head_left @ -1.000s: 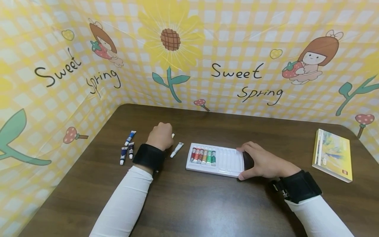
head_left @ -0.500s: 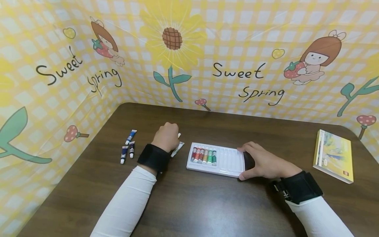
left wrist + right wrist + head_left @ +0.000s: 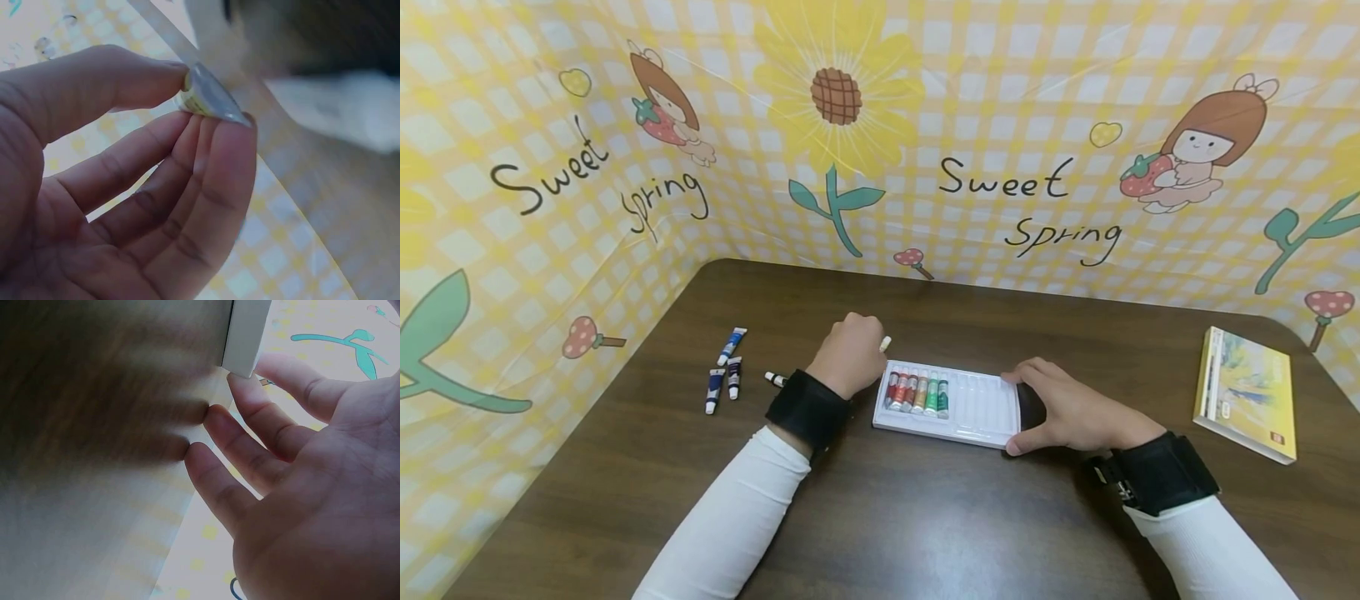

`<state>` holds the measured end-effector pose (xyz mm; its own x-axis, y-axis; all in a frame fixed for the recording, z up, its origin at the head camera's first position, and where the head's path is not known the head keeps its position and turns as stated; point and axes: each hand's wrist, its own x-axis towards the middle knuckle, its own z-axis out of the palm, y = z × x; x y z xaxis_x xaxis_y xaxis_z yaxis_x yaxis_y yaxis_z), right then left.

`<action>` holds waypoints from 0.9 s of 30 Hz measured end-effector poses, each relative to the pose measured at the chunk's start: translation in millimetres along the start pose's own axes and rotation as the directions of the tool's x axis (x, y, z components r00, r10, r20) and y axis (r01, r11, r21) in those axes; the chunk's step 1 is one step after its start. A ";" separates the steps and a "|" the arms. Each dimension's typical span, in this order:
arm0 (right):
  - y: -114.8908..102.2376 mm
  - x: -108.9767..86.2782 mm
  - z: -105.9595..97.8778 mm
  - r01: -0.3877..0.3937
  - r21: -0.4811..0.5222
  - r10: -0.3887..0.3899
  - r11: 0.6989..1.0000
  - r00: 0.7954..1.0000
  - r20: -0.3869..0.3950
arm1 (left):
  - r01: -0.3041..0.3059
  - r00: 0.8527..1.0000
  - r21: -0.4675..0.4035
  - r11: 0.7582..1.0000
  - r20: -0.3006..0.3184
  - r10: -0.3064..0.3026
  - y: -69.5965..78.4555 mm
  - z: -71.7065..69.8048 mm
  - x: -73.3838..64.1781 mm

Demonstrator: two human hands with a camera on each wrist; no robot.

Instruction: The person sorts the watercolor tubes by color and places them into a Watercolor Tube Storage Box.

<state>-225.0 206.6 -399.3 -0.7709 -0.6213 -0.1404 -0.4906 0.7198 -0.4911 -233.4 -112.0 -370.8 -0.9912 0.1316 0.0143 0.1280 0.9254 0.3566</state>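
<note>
My left hand [image 3: 850, 354] is just left of the paint tray, pinching a small paint tube [image 3: 211, 97] between thumb and fingertips. Its flat silvery end shows in the left wrist view; in the head view only a whitish tip [image 3: 885, 342] sticks out past the knuckles. The white plastic tray [image 3: 981, 437] lies on the table, its left half holding a row of red, orange and green paint tubes [image 3: 917, 395]; empty slots fill its right half. At the tray's right end, my right hand [image 3: 1067, 408] grips it, thumb at the near corner and index finger at the far one.
Three blue and dark paint tubes [image 3: 733, 379] lie at the left of the brown table [image 3: 925, 517]. Another dark tube [image 3: 776, 379] pokes out beside the left wristband. A yellow box [image 3: 1247, 392] lies at the right. Checked yellow cloth [image 3: 865, 208] rises behind the table.
My left hand has moved right with the pinched tube, up to the tray, uncovering a dark tube behind it. A pale tube on the table is now hidden from view. My right hand stays put.
</note>
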 end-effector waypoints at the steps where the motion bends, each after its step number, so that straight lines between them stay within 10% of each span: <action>1: -0.5 0.0 -0.1 0.004 0.001 -0.004 1.000 1.000 -0.001 | -0.008 1.000 -0.007 1.000 0.002 0.008 2.9 1.3 -1.0; 27: -2.2 0.2 -1.7 0.012 0.015 -0.012 1.000 1.000 0.002 | -0.212 0.977 0.008 0.977 0.009 0.212 74.4 37.1 -21.1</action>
<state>-224.7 205.4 -396.8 -0.7640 -0.6306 -0.1365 -0.4936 0.7075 -0.5057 -201.7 -32.7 -379.2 -0.9412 0.3279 0.0807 0.3354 0.8794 0.3380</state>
